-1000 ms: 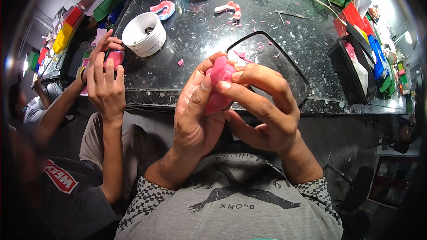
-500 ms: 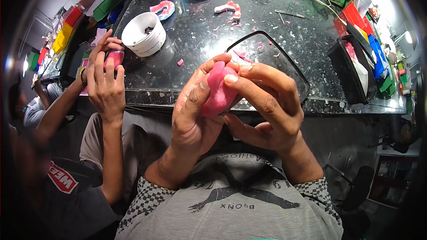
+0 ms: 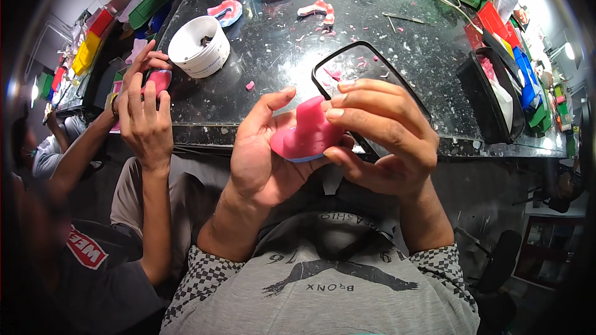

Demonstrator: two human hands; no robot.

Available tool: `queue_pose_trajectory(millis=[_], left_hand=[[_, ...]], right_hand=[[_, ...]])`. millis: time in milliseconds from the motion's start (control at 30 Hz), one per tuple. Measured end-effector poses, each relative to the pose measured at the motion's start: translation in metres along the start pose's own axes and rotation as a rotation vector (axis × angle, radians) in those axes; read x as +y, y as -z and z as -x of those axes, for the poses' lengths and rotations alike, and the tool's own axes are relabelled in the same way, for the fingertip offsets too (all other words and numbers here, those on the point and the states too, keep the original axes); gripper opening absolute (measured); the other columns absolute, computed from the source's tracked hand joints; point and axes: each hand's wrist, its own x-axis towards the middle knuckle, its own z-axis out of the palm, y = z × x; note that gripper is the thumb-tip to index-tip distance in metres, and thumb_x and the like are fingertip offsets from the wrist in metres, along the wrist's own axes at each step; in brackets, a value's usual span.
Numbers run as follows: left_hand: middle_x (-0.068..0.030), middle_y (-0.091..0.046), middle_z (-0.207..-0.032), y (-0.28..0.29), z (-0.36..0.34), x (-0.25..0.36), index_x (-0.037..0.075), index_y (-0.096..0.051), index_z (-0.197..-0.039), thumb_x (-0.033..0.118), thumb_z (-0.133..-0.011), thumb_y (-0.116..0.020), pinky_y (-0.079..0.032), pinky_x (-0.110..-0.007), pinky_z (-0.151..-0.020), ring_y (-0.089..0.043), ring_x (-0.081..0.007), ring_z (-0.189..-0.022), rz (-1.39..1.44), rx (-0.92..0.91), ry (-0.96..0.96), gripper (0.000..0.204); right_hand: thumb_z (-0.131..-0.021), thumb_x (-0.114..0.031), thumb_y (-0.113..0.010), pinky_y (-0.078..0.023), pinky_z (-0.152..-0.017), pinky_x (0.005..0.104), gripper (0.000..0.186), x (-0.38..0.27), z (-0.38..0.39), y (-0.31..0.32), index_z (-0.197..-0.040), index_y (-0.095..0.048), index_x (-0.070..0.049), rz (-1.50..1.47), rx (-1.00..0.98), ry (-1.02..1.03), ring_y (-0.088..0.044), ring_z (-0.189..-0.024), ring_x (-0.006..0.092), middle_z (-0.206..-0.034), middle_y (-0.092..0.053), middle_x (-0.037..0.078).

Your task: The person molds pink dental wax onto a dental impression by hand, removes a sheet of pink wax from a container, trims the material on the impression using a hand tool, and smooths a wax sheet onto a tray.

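Two bare hands hold one pink piece (image 3: 304, 133) above the near edge of a dark table (image 3: 267, 56). The left hand (image 3: 254, 155) lies palm up, thumb standing clear, the piece resting against it. The right hand (image 3: 391, 133) has its fingertips on the upper right end and its thumb by the lower right edge, a narrow hold around the piece.

The handwork looks well along: the pink layer has a definite form and covers most of what shows. Whether any smoothing or trimming is left cannot be told.

The piece has a broad, rounded left part and a thick block rising at the far end. Its skin is fairly smooth and softly shiny, with a few small dents; a pale blue base (image 3: 307, 159) shows along the near edge.

Just beyond is a black-rimmed tray (image 3: 344, 62) with pink scraps; to the far left stands a white tub (image 3: 197, 53).
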Motion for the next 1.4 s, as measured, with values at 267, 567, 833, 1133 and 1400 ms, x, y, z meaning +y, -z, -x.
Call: queue_pose_trajectory(millis=[267,567,833,1133,1400], left_hand=[[-0.0248,-0.07,-0.114,0.004,-0.002,0.004,-0.012,-0.055,-0.13,0.043,-0.105,-0.034,-0.059,-0.046,-0.095,-0.072,-0.035,-0.103,0.017,-0.138,0.117,0.063],[-0.0211,-0.071,-0.107,-0.007,0.001,0.0,-0.007,-0.059,-0.121,0.045,-0.105,-0.036,-0.064,-0.042,-0.08,-0.074,-0.0325,-0.093,0.074,0.069,0.069,0.059],[-0.0236,-0.072,-0.11,-0.01,0.003,-0.004,-0.008,-0.06,-0.119,0.045,-0.105,-0.037,-0.06,-0.046,-0.092,-0.073,-0.034,-0.099,0.042,0.039,0.011,0.06],[-0.023,-0.071,-0.11,-0.002,0.003,-0.001,-0.009,-0.059,-0.12,0.043,-0.106,-0.035,-0.061,-0.045,-0.09,-0.073,-0.0335,-0.098,0.016,0.003,0.022,0.059],[-0.0192,-0.071,-0.112,0.002,0.002,0.001,-0.008,-0.059,-0.126,0.042,-0.105,-0.036,-0.057,-0.042,-0.093,-0.071,-0.0287,-0.097,0.008,-0.06,0.062,0.059]], right_hand=[[-0.07,-0.01,-0.087,-0.063,-0.085,0.0407,0.041,0.004,0.004,-0.006,-0.11,-0.076,-0.006,-0.08,0.005,0.068,-0.074,-0.095,0.027,-0.105,-0.073,0.011],[-0.073,-0.008,-0.085,-0.064,-0.08,0.036,0.036,0.005,0.005,0.0,-0.107,-0.075,-0.007,-0.038,-0.045,0.104,-0.074,-0.094,0.0264,-0.107,-0.072,0.012],[-0.07,-0.014,-0.09,-0.065,-0.076,0.0355,0.038,0.009,0.005,0.001,-0.106,-0.078,-0.009,0.014,-0.079,0.181,-0.075,-0.093,0.0295,-0.111,-0.072,0.018],[-0.077,-0.009,-0.08,-0.064,-0.078,0.0347,0.032,0.004,0.009,0.002,-0.109,-0.076,-0.008,-0.01,-0.065,0.097,-0.075,-0.092,0.0257,-0.11,-0.072,0.014],[-0.077,-0.01,-0.083,-0.064,-0.073,0.034,0.033,0.004,0.004,0.003,-0.108,-0.073,-0.001,-0.032,-0.062,0.093,-0.075,-0.086,0.0246,-0.105,-0.073,0.014]])
